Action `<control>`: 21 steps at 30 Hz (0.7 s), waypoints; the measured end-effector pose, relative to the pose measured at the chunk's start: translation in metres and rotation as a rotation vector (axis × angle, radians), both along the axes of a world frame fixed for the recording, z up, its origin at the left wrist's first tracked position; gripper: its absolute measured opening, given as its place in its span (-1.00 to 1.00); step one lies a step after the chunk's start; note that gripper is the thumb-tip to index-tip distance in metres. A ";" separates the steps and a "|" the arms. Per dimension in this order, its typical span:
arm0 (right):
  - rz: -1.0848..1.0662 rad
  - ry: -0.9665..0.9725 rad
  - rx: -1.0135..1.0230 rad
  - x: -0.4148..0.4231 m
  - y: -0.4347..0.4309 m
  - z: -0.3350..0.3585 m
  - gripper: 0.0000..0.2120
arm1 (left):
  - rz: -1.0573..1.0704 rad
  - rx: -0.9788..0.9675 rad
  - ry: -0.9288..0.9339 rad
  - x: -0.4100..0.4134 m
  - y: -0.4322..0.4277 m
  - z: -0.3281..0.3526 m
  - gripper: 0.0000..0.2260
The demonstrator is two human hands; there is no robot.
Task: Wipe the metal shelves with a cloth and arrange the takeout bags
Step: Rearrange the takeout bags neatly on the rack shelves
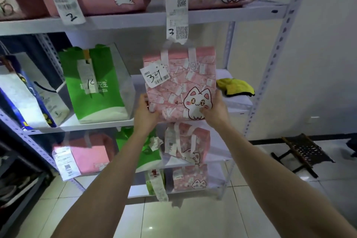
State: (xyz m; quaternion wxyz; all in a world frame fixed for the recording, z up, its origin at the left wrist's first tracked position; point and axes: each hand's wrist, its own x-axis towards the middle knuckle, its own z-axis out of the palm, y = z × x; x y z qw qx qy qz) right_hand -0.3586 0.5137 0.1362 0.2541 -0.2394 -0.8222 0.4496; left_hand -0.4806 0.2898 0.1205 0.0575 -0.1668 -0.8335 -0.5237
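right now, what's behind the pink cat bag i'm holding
Right of the pink cat bag, the white shelf shows, with a yellow cloth lying on it. Whatever is straight behind the bag is hidden by it.

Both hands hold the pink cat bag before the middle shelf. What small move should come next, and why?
Probably set the pink cat bag upright on the middle shelf. The left hand and right hand grip its lower corners at the shelf's front edge, and a gap shows between the green bag and yellow cloth.
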 end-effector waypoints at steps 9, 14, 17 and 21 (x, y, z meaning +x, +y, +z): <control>0.032 -0.070 -0.022 -0.058 0.036 -0.031 -0.56 | 0.063 -0.014 -0.055 -0.048 0.031 -0.016 -0.53; 0.033 -0.111 -0.044 -0.057 0.041 -0.056 -0.61 | 0.085 0.017 -0.109 -0.050 0.034 -0.039 -0.39; 0.056 -0.107 -0.071 -0.055 0.042 -0.057 -0.59 | 0.091 0.001 -0.103 -0.047 0.033 -0.043 -0.38; 0.091 -0.098 -0.102 -0.047 0.048 -0.052 -0.57 | 0.089 -0.004 -0.104 -0.044 0.029 -0.041 -0.38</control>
